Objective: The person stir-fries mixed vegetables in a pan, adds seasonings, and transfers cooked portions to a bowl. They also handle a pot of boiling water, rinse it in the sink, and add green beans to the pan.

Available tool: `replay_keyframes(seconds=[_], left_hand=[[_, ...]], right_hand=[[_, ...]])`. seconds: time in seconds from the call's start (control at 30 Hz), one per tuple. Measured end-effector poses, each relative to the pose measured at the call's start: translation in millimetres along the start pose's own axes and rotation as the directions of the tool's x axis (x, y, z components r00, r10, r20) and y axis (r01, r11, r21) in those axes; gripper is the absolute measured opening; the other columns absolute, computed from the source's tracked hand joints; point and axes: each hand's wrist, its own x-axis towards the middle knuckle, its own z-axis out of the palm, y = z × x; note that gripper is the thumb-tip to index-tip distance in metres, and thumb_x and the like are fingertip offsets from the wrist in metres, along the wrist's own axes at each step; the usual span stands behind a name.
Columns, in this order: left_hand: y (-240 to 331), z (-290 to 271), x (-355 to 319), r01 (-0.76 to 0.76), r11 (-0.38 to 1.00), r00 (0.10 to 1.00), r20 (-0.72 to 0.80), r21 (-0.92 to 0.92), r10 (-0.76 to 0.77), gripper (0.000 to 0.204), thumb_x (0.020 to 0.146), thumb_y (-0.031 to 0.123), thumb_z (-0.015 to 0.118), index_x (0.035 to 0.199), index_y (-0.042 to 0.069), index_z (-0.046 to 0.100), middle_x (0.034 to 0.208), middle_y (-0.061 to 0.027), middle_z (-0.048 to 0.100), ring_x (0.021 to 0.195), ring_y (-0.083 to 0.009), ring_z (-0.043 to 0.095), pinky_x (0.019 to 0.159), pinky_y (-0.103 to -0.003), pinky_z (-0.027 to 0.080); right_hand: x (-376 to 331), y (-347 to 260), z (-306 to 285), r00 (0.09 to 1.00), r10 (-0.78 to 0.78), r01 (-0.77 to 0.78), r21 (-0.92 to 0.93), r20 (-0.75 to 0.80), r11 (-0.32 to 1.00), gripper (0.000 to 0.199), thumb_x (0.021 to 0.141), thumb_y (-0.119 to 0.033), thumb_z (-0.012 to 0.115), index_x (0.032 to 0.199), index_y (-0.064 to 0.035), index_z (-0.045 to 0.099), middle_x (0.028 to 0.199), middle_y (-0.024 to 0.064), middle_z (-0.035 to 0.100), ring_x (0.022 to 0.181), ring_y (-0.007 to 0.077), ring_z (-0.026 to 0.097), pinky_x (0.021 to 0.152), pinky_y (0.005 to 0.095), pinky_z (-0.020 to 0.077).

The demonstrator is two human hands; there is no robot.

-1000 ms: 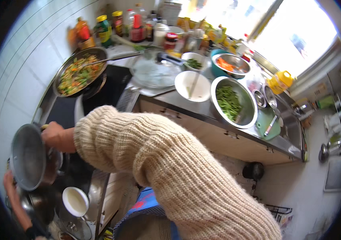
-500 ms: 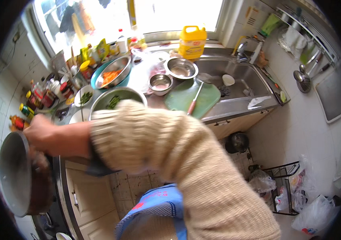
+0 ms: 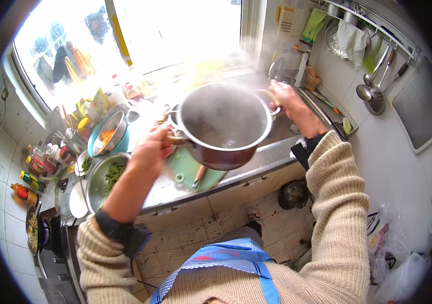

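I hold a steaming steel pot (image 3: 223, 124) by both side handles above the counter's front edge. My left hand (image 3: 151, 149) grips the left handle and my right hand (image 3: 289, 101) grips the right one. The pot holds hot water with steam rising from it. Under it lies a green cutting board (image 3: 188, 172) with a knife on it. The sink behind the pot is mostly hidden by the pot and steam.
Left of the pot stand a steel bowl of green beans (image 3: 105, 180), a teal bowl with orange food (image 3: 108, 134), white plates (image 3: 78, 199) and sauce bottles (image 3: 33, 180). A pan of food (image 3: 32, 229) sits on the stove at far left. Ladles (image 3: 370, 91) hang on the right wall.
I have turned from the stove toward the sink. The pot, held at my left side before, is now in both hands in front of me above the counter.
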Motion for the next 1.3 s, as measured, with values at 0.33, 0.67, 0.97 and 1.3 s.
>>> replay_keyframes(seconds=[0.33,0.67,0.97,1.3], left_hand=[[-169,205,156,0.159,0.984,0.987,-0.035,0.080,-0.157,0.019,0.090,0.020,0.061,0.095,0.004,0.053,0.079,-0.0032,0.056,0.068,-0.0133,0.053,0.061,-0.032,0.045],[-214,269,229,0.287,0.957,0.927,-0.265,0.051,-0.264,0.015,0.093,0.019,0.060,0.098,0.007,0.052,0.084,-0.0034,0.057,0.072,-0.0139,0.054,0.065,-0.032,0.046],[-219,261,249,0.327,0.940,0.906,-0.315,0.094,-0.284,0.018,0.091,0.020,0.060,0.098,0.005,0.053,0.082,-0.0037,0.056,0.071,-0.0145,0.054,0.063,-0.032,0.046],[-239,259,270,0.366,0.906,0.885,-0.379,0.211,-0.270,0.023,0.086,0.020,0.061,0.101,0.002,0.060,0.081,-0.0060,0.059,0.065,-0.0153,0.053,0.053,-0.031,0.044]], right_hand=[[257,209,-159,0.994,-0.109,0.081,-0.637,-0.006,0.767,0.064,0.095,-0.047,0.037,0.146,-0.0087,0.029,0.124,0.0256,0.056,0.095,0.0390,0.062,0.086,0.0444,0.0474],[366,247,-147,0.986,0.127,-0.030,-0.643,0.105,0.765,0.063,0.094,-0.046,0.039,0.148,-0.0158,0.026,0.114,0.0263,0.062,0.101,0.0416,0.061,0.090,0.0486,0.0447],[339,235,-160,0.981,0.075,0.016,-0.458,0.180,0.889,0.044,0.095,-0.039,0.045,0.131,-0.0140,0.053,0.095,0.0183,0.068,0.065,0.0306,0.066,0.071,0.0438,0.0503],[352,279,-162,0.957,0.117,-0.071,-0.175,0.266,0.982,0.058,0.095,-0.037,0.050,0.142,-0.0071,0.035,0.122,0.0176,0.052,0.081,0.0248,0.062,0.053,0.0313,0.0512]])
